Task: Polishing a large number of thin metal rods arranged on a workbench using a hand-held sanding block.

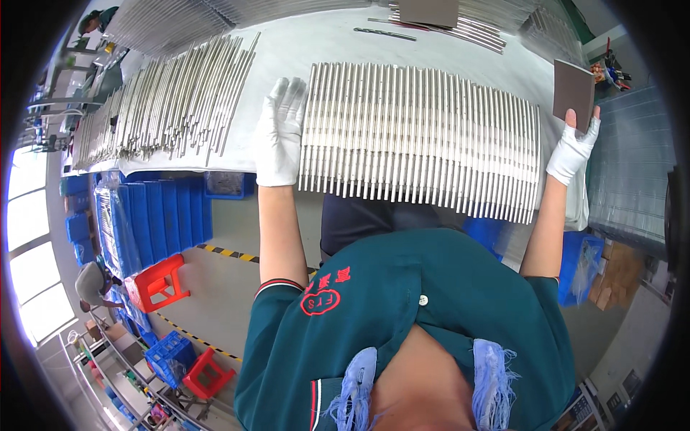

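A row of slim metal rods (420, 136) lies side by side on the white-covered table, their near ends reaching past its front edge. My left hand (280, 136), in a white glove, is held flat along the row's left side with its fingers stretched out. Beyond the row's right end, my right hand (573, 149) grips a stiff grey-brown rectangular sheet (573, 90) between thumb and fingers. The thumb tip and a fingertip show bare out of this white glove. Part of the sheet's lower edge is hidden in the grip.
Many loose metal rods (172, 100) are spread at the table's left. Another brown sheet (429, 12) rests over rods at the far side, near a dark twisted rod (384, 34). Blue crates (162, 219) and a red stool (159, 283) stand on the floor, left.
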`<state>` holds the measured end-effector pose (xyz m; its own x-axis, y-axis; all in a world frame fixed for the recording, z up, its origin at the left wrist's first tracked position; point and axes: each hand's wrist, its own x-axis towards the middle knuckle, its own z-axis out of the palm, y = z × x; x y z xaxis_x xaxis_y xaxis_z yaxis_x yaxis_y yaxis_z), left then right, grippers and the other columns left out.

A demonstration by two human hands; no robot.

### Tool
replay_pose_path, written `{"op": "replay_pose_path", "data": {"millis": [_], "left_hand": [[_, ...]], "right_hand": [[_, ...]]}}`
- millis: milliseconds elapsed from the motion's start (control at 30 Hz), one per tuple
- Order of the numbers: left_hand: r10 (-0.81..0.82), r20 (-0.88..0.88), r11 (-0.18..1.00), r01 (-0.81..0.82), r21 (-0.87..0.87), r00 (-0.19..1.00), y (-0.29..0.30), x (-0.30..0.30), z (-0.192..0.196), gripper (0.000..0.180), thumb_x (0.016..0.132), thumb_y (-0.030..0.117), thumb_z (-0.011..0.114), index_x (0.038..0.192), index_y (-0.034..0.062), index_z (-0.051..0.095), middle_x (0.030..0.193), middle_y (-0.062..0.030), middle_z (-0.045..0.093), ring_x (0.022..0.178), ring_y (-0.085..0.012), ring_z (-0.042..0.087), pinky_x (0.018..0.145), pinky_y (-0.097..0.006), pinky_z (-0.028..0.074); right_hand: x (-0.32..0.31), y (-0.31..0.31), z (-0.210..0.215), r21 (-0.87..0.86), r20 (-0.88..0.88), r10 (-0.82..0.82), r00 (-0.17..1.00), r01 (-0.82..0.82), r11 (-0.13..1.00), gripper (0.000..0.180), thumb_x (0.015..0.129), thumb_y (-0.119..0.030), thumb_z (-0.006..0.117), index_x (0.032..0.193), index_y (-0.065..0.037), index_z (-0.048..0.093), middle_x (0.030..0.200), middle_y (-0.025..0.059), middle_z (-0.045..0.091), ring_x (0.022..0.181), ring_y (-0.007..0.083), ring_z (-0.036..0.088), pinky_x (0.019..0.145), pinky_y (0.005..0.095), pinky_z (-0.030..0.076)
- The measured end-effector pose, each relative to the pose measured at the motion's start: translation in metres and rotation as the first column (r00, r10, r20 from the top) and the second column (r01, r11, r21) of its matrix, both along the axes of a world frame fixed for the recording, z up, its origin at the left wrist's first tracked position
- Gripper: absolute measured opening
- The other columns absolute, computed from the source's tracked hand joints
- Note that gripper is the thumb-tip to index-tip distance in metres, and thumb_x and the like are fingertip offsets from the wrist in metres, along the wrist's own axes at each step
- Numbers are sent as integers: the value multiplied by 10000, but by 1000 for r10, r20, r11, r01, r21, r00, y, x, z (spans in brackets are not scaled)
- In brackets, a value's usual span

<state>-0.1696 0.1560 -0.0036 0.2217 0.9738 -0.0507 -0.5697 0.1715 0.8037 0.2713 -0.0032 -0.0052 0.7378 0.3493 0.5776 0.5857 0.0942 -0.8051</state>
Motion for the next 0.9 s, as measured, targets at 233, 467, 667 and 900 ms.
{"op": "replay_pose_path", "data": {"millis": [233,467,667,900], "left_hand": [[-14,18,1000,14,-9,1000,-2,0,1,561,1078,354,442,1473,-41,391,1496,-239,440,1434,-330,389,1218,-436,315],[-20,44,997,23,-70,999,-4,0,6,560,1085,329,433,1482,-62,381,1506,-230,435,1435,-307,384,1224,-420,295],[-37,15,999,37,-3,999,-3,-2,1,576,1089,341,419,1472,-86,378,1503,-253,427,1433,-318,388,1228,-418,295],[-33,-7,999,33,8,999,-3,0,2,575,1087,345,422,1476,-75,374,1499,-252,424,1436,-324,382,1230,-429,293]], "right_hand": [[8,-2,-7,-35,17,-19,1000,20,999,639,939,-151,731,1495,-43,433,1424,142,521,1236,213,539,1082,340,415],[13,-4,-10,-72,-17,-14,1000,13,997,643,962,-169,707,1518,-61,403,1439,145,514,1247,220,538,1081,343,420],[13,-4,-10,-97,71,-50,996,57,994,657,952,-192,722,1513,-58,407,1444,140,507,1253,219,533,1083,339,419],[10,-3,-8,-47,33,-29,999,30,998,674,947,-180,726,1515,-42,391,1451,150,494,1268,224,523,1093,342,411]]}}
